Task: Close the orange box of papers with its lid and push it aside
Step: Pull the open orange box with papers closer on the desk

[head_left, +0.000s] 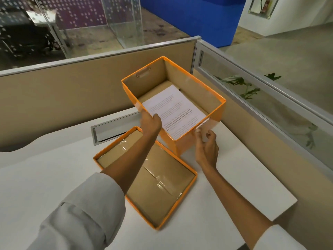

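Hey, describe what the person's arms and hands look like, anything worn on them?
Both hands, left hand and right hand, are bare: no gloves, rings or watch visible. Each arm wears a light grey sleeve pushed up toward the elbow, leaving the forearms uncovered.

one box (201, 139), one lid (162, 179), two hands (150, 121)

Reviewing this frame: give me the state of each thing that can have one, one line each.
orange box: open, upright on the desk, no lid on.
lid: off, lying inside-up on the desk beside the box.
paper: in the box, tilted, near end up at the rim.
left hand: grip on the paper's near edge.
right hand: at the box's near rim; grip unclear.
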